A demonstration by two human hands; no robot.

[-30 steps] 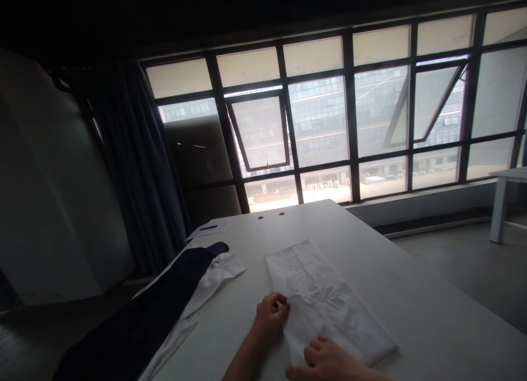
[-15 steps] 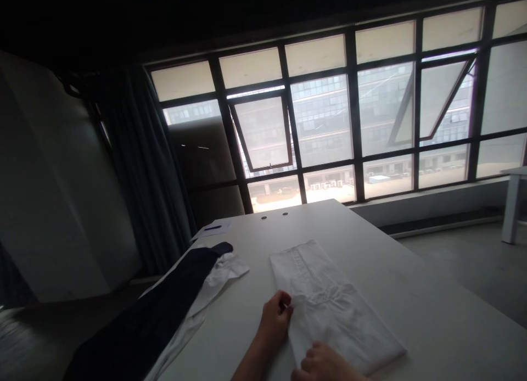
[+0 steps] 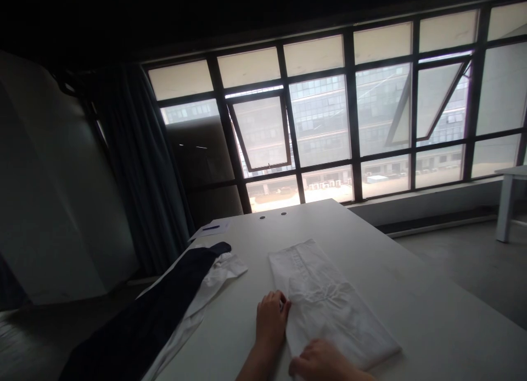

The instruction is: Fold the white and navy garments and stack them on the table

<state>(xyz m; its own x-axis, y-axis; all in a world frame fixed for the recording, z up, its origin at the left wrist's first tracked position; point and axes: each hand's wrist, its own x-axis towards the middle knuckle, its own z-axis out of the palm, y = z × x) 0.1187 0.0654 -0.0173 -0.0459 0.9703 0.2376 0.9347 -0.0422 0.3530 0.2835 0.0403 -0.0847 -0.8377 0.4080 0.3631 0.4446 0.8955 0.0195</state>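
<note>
A folded white garment (image 3: 329,304) lies lengthwise on the white table (image 3: 432,315). My left hand (image 3: 270,318) rests at its left edge with the fingers curled against the fabric. At the near end my right hand (image 3: 319,362) lies on the cloth, partly cut off by the frame's bottom edge, its fingers bent over the fabric.
A dark blue garment (image 3: 152,309) lies over another white garment (image 3: 214,282) at the table's left edge. A sheet of paper with a pen (image 3: 211,228) sits at the far left corner. A wall of windows (image 3: 329,123) stands beyond; a second white table (image 3: 510,200) is at far right.
My left hand has settled flatter against the garment's left edge. My right hand has shifted slightly left along the near end. The view moved a little.
</note>
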